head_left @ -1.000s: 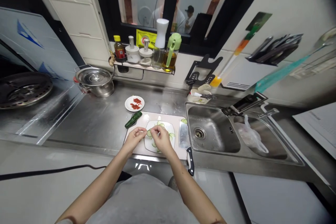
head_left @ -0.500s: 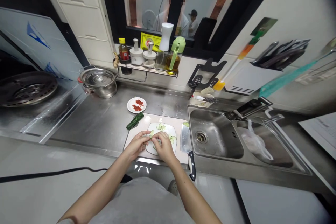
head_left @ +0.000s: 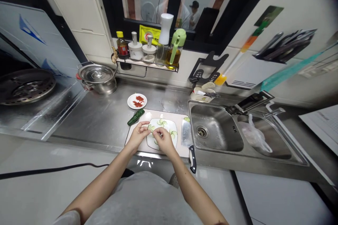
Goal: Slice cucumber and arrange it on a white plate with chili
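Note:
My left hand [head_left: 138, 136] pinches a thin cucumber slice [head_left: 151, 127] over the left side of a white square plate [head_left: 171, 124]. Close beside it, the fingertips of my right hand [head_left: 164, 141] are pressed together at the slice's lower edge. Cucumber slices [head_left: 162, 122] fanned into curls lie at the back of the plate, and more slices [head_left: 173, 134] at its right; my hands partly cover others. Under the plate is a pale cutting board [head_left: 149, 114]. A dark green cucumber piece [head_left: 136, 117] rests across its left back corner.
A cleaver [head_left: 186, 135] lies on the board's right edge, handle overhanging the front. Behind stands a small plate [head_left: 129, 104] with chopped red bits. The double sink [head_left: 219, 130] is at right, a lidded pot [head_left: 101, 84] at back left. Condiments fill a wall rack [head_left: 145, 65].
The fingers of both hands have shifted around the cucumber slice, and more of it shows between them. The whole view has moved slightly; the other things keep their places.

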Available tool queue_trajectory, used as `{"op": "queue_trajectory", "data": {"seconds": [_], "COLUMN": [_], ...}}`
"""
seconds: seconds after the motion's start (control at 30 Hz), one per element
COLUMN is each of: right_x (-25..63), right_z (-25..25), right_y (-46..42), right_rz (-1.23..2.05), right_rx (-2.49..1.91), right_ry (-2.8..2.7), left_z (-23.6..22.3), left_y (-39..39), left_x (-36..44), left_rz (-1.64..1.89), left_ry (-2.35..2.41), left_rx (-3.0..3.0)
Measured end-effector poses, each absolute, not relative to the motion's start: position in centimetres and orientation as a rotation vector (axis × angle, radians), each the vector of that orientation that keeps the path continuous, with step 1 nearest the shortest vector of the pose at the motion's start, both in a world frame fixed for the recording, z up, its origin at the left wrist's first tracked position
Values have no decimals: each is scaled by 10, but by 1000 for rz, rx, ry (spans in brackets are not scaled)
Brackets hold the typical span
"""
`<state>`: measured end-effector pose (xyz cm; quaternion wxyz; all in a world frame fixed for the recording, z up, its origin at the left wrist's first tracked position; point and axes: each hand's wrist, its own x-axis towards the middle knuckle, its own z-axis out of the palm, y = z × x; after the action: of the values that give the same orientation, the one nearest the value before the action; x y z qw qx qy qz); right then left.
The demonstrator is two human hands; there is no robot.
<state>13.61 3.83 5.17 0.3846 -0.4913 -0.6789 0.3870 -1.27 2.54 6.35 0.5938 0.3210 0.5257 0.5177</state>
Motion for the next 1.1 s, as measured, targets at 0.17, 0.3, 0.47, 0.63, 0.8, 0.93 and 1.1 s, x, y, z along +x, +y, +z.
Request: {"op": "queue_trajectory", "data": {"seconds": [0.17,0.3,0.47,0.63,0.8,0.93,1.1], "right_x": [136,137,143,151,155,152,144], "right_z": [50,52,46,27,18,20,21], "right_y": [40,41,44,51,65,80,93], "right_rz": [1103,1185,1422,1451,1304,1186,1095], "right_rx": [-1263,-1274,-1274,-1323,-1488,-1599,-1676], "right_ry": [-1642,-1571,-1433,-1517,-1793,-1996,-2176], "left_z": [59,53,39,20,5,3,7], "left_y": [26,27,26,25,28,37,47], "left_x": [-11,-10,-8,-7,-8,-9,-10], "left_rz": [1224,1242,1242,1193,1063,838,603], "left_ry": [1236,1213,1219,1312,1541,1751,1888], "left_rx": [848,895,942,1035,1245,1448,1624]}}
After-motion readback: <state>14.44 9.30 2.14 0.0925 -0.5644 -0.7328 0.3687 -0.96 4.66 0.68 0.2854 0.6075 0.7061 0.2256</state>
